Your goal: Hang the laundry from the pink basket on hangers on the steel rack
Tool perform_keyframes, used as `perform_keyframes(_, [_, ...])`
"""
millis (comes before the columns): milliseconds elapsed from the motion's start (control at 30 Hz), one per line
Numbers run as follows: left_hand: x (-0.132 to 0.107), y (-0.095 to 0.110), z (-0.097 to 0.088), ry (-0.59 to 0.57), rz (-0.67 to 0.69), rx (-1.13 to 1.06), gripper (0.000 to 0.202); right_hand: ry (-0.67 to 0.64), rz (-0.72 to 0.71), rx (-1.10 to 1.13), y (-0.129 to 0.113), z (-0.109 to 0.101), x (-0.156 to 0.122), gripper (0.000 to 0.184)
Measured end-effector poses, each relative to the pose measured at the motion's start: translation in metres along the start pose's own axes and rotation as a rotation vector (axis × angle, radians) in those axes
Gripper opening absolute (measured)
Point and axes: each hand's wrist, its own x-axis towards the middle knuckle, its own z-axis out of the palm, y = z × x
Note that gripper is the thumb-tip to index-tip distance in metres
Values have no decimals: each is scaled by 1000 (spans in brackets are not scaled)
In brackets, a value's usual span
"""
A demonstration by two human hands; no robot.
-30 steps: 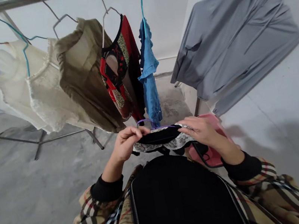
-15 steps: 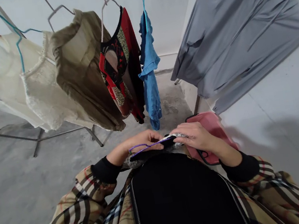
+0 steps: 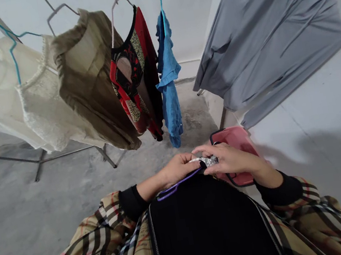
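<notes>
My left hand point(image 3: 177, 170) and my right hand point(image 3: 227, 159) meet close in front of my chest. Both are closed on a small black garment with grey-white lace trim point(image 3: 206, 161), of which only a bit shows between the fingers. A purple wire hanger point(image 3: 176, 185) runs from under my left hand down to the left, against my black top. My left fingers pinch the garment's left end; my right fingers curl over its right end.
A rail ahead carries hung clothes: cream lace tops point(image 3: 33, 97), an olive shirt point(image 3: 91, 79), a red and black patterned top point(image 3: 136, 72), a blue garment point(image 3: 168, 80). A grey shirt point(image 3: 269, 38) hangs at right. A pink basket point(image 3: 235, 141) sits on the concrete floor.
My hands have drawn together and closer to my chest, bunching the lace garment. The purple hanger has swung from above the garment to below my left hand. The view drifted slightly.
</notes>
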Motion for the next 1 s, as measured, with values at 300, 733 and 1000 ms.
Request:
perform_keyframes(300, [-2, -9, 9, 275, 124, 35, 16, -64, 48, 0, 18, -8, -13, 22])
perform_keyframes(733, [-17, -11, -1, 333, 553, 773, 25, -74, 54, 8, 22, -2, -30, 13])
perform_keyframes(1000, [-39, -8, -28, 403, 470, 656, 14, 224, 159, -33, 51, -27, -74, 25])
